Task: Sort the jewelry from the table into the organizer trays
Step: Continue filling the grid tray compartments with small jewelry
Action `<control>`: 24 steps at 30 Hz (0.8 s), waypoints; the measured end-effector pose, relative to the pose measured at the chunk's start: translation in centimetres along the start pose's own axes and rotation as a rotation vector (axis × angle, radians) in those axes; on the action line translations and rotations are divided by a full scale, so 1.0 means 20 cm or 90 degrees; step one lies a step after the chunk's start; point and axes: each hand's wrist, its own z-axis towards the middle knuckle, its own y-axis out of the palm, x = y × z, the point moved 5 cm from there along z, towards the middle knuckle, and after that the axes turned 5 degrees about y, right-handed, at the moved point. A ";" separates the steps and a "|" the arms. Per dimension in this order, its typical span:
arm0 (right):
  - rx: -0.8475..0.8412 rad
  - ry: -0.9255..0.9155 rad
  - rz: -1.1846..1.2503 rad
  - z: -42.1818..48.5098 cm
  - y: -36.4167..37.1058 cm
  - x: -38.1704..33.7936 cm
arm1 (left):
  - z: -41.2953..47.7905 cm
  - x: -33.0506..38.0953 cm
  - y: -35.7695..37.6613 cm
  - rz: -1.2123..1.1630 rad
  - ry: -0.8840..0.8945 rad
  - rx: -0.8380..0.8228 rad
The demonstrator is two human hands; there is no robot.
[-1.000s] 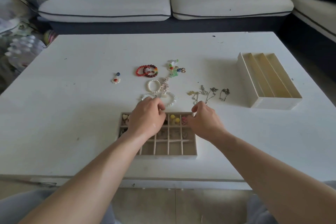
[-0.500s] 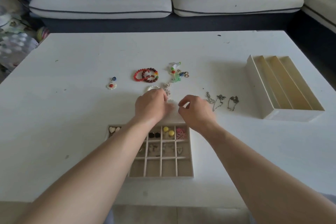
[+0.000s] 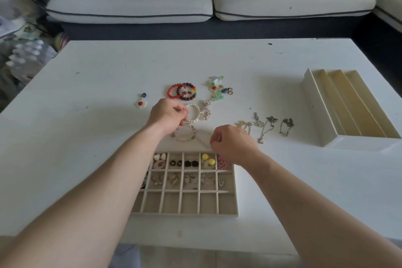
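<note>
Jewelry lies on a white table (image 3: 87, 137). My left hand (image 3: 168, 116) pinches one end of a thin silver chain (image 3: 185, 137) with small charms, beside a pearl bracelet (image 3: 194, 113). My right hand (image 3: 232, 142) pinches what looks like its other end, just beyond the grid organizer tray (image 3: 185, 214). The tray's two far rows hold earrings and small charms; its near row looks bare. A long-slot tray (image 3: 348, 106) stands at the right, nothing in it. Red and dark bead bracelets (image 3: 182, 91) lie past my left hand.
A flower pendant (image 3: 141, 102) lies at the left of the pile. A green charm cluster (image 3: 217, 90) sits at the back, silver necklaces (image 3: 267, 126) to the right. A sofa (image 3: 195, 2) runs along the table's far side, with clutter on the floor at left (image 3: 26, 54).
My hands have drawn apart: the right one came back towards the grid tray and the thin chain now stretches between them. The view has shifted slightly.
</note>
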 end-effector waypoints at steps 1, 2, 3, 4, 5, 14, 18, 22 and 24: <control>0.000 0.002 0.000 -0.01 0.00 -0.01 | 0.00 -0.01 -0.01 0.043 0.014 0.003; 0.003 0.002 0.002 -0.01 0.00 -0.01 | -0.01 -0.02 -0.01 0.092 0.027 0.000; 0.004 0.003 0.003 -0.01 0.00 -0.02 | -0.02 -0.02 0.00 0.135 0.036 -0.015; 0.005 0.000 0.004 -0.01 0.01 -0.03 | -0.03 -0.03 0.00 0.166 0.040 -0.039; 0.004 -0.007 0.002 -0.02 0.02 -0.04 | -0.04 -0.05 0.01 0.194 0.036 -0.064; 0.021 -0.104 0.056 -0.06 0.03 -0.12 | -0.06 0.03 -0.02 0.389 0.067 0.005; 0.204 0.014 0.075 -0.04 -0.13 0.07 | -0.09 0.18 0.18 0.318 0.151 -0.037; 0.294 0.152 0.090 -0.05 -0.26 0.36 | -0.10 0.27 0.39 0.265 0.221 -0.105; 0.273 0.171 0.068 -0.06 -0.26 0.44 | -0.10 0.30 0.47 0.297 0.272 -0.142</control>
